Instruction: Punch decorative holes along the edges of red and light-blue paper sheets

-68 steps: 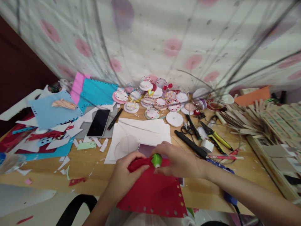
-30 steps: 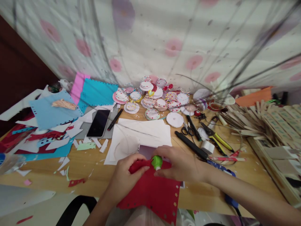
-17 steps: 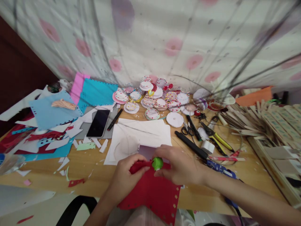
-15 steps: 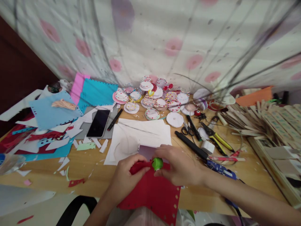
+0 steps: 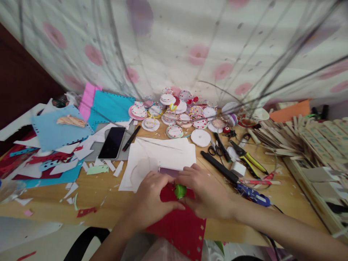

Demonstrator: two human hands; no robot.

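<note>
Near the table's front edge my two hands meet over a red foam sheet (image 5: pixel 181 228) with small holes punched along its border. My left hand (image 5: pixel 152 201) is closed on the sheet's upper part, thumb pressed on top. My right hand (image 5: pixel 205 194) is closed around a small green hole punch (image 5: pixel 179 190), of which only the green top shows between the fingers. The sheet hangs over the table edge toward me. A small mauve card (image 5: pixel 168 171) lies just behind the hands on white paper sheets (image 5: pixel 160 156).
A black phone (image 5: pixel 111 142) and a black pen (image 5: pixel 131 138) lie at centre left. Blue and red foam scraps (image 5: pixel 59 130) cover the left. Decorated round discs (image 5: pixel 176 116) crowd the back. Scissors (image 5: pixel 214 148), yellow-handled pliers (image 5: pixel 248 156) and a glue gun (image 5: pixel 252 194) lie right, beside wooden sticks (image 5: pixel 307 137).
Both hands and the red sheet have slid slightly toward me. My left hand has closed further over the sheet and both hands now cover more of the green punch.
</note>
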